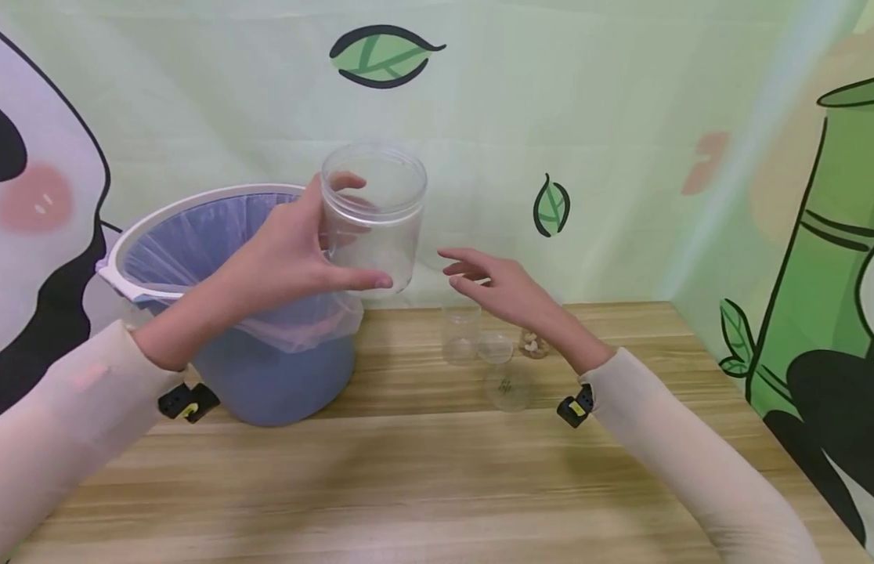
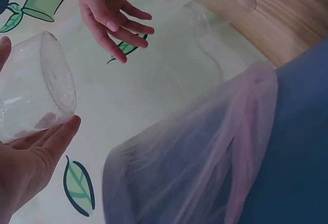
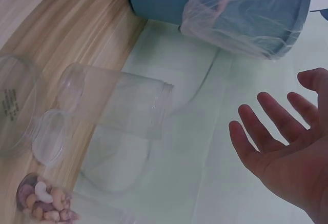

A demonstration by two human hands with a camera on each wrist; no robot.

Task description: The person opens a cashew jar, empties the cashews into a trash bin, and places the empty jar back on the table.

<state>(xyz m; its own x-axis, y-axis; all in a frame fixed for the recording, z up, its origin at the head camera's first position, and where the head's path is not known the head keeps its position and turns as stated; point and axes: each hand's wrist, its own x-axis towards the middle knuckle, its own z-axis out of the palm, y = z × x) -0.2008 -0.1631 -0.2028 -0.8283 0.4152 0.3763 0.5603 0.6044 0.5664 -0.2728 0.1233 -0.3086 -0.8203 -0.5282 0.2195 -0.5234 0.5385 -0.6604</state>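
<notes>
My left hand (image 1: pixel 282 247) holds a clear, wide plastic jar (image 1: pixel 395 247) upright in the air, thumb at the front and fingers behind it. No lid covers the jar's threaded mouth, and no contents show through its walls. In the left wrist view the same jar (image 2: pixel 31 83) looks tilted, with fingers (image 2: pixel 59 139) against its side. My right hand (image 1: pixel 500 290) hovers to the right of the jar, apart from it and holding nothing. Its fingers (image 3: pixel 277 119) are spread and slightly bent in the right wrist view.
A blue bin (image 1: pixel 275 384) with a translucent liner (image 2: pixel 184 172) stands at the left. Behind my right hand, on the wooden table (image 1: pixel 409 478), are a clear narrow jar (image 3: pixel 118 98), a jar of nuts (image 3: pixel 48 206), a small clear lid (image 3: pixel 49 139) and a larger one (image 1: pixel 509 389).
</notes>
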